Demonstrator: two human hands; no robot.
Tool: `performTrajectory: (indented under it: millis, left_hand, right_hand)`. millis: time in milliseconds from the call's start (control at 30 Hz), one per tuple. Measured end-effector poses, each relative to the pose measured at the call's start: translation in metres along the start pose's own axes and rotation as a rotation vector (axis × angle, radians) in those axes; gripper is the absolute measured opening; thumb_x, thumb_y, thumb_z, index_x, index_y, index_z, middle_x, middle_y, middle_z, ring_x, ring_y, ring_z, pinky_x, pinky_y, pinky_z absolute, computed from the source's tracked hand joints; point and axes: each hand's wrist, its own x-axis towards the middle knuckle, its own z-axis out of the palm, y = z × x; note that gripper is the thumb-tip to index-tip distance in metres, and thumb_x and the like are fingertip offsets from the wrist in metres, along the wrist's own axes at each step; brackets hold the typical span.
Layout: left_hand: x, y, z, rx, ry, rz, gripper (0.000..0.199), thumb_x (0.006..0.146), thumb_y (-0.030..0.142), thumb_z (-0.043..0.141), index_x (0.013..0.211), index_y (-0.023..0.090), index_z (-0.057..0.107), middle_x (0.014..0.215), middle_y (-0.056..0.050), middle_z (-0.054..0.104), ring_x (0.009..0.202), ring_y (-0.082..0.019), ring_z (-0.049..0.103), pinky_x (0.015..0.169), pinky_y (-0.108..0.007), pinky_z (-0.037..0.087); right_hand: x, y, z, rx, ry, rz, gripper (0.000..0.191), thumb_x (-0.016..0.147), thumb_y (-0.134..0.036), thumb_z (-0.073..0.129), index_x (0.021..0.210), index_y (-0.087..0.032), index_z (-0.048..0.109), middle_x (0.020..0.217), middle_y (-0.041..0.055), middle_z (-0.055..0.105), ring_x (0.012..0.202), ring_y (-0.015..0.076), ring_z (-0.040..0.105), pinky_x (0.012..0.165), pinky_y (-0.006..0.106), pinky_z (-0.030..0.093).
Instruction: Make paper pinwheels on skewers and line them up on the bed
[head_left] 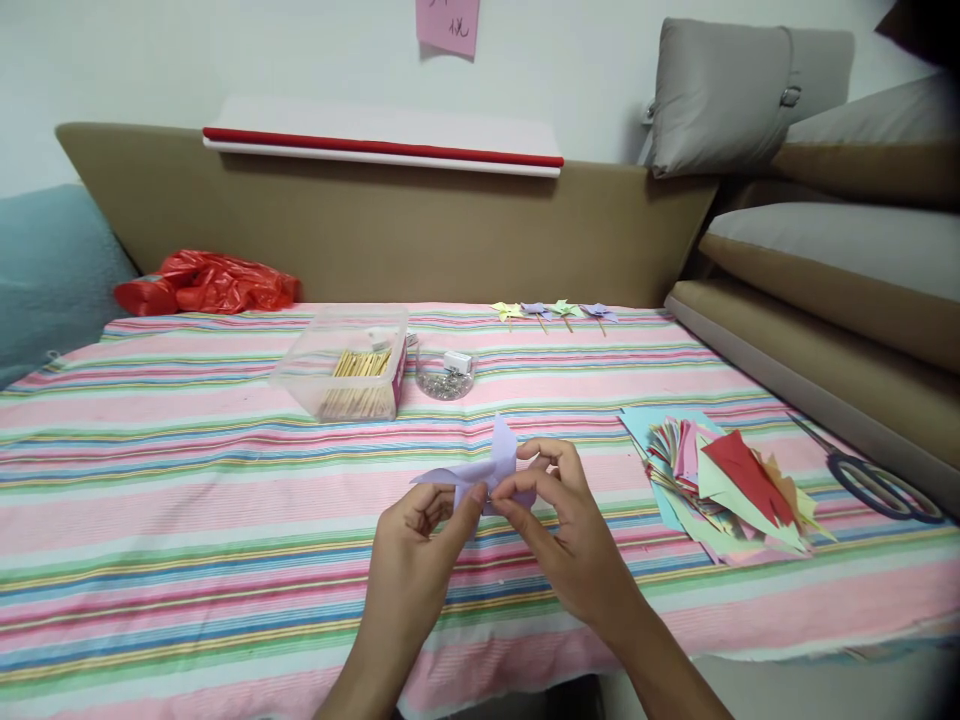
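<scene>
A pink, blue, green and yellow striped fabric cloth (pixel 187 520) spreads over the counter, running back to an upright brown panel (pixel 420 230) and forward to a near edge that the forearms cross. To the left, a broad stretch of cloth lies between the hands and a crumpled red plastic bag (pixel 217 282) in the far corner. On the right, room is tighter: a heap of multicoloured cut paper (pixel 750 480) sits near the right hand, and dark-handled scissors (pixel 885 488) lie beyond it, just beside stacked grey-and-brown cushions (pixel 832 250). Straight ahead stand a translucent plastic box (pixel 304 370) of thin wooden sticks (pixel 364 362) and, beside it, a round see-through dish (pixel 445 388) of small metallic pieces; four pastel paper pinwheels on sticks (pixel 568 312) line the far edge.

Both hands grasp a pale lavender paper piece (pixel 504 445), held before the body near the cloth's front. The left hand (pixel 420 545) pinches it with thumb and curled fingers; the right hand (pixel 574 530) brings thumb and forefinger together at its middle (something tiny glints there, too small to tell).
</scene>
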Motion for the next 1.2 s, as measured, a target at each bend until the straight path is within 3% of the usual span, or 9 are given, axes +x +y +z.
performTrajectory:
  millis: [433, 800, 1067, 1200]
  left_hand:
    - [-0.0026, -0.0045, 0.0015, 0.045, 0.006, 0.016, 0.019, 0.088, 0.035, 0.069, 0.077, 0.020, 0.067, 0.070, 0.002, 0.061, 0.068, -0.013, 0.055, 0.058, -0.021, 0.039]
    - [-0.0017, -0.0048, 0.0014, 0.125, 0.003, 0.065, 0.017, 0.090, 0.034, 0.068, 0.079, 0.021, 0.070, 0.069, 0.002, 0.061, 0.069, -0.014, 0.055, 0.062, -0.023, 0.042]
    - [-0.0004, -0.0054, 0.0014, 0.055, -0.089, 0.052, 0.011, 0.090, 0.033, 0.068, 0.095, 0.024, 0.073, 0.092, -0.001, 0.072, 0.090, -0.019, 0.065, 0.079, -0.026, 0.050]
    - [-0.0011, -0.0072, 0.0015, 0.063, -0.050, 0.067, 0.008, 0.089, 0.031, 0.069, 0.089, 0.024, 0.073, 0.087, 0.001, 0.071, 0.085, -0.016, 0.065, 0.073, -0.022, 0.049]
  right_hand:
    - [0.0022, -0.0024, -0.0038, 0.060, -0.043, 0.031, 0.011, 0.096, -0.031, 0.057, 0.091, -0.028, 0.066, 0.116, 0.0031, 0.043, 0.114, 0.0190, 0.050, 0.097, 0.033, 0.041]
    - [0.0047, -0.0065, -0.0041, 0.074, -0.032, 0.071, 0.012, 0.096, -0.030, 0.057, 0.089, -0.026, 0.065, 0.111, 0.0041, 0.047, 0.112, 0.0199, 0.051, 0.094, 0.032, 0.043]
    - [0.0042, -0.0069, -0.0040, 0.150, -0.038, 0.130, 0.012, 0.096, -0.030, 0.055, 0.089, -0.025, 0.063, 0.100, 0.0016, 0.059, 0.093, 0.0171, 0.055, 0.076, 0.028, 0.043]
    - [0.0035, -0.0049, -0.0035, 0.194, -0.043, 0.153, 0.010, 0.096, -0.030, 0.057, 0.089, -0.024, 0.062, 0.093, 0.0000, 0.059, 0.088, 0.0159, 0.055, 0.077, 0.028, 0.043]
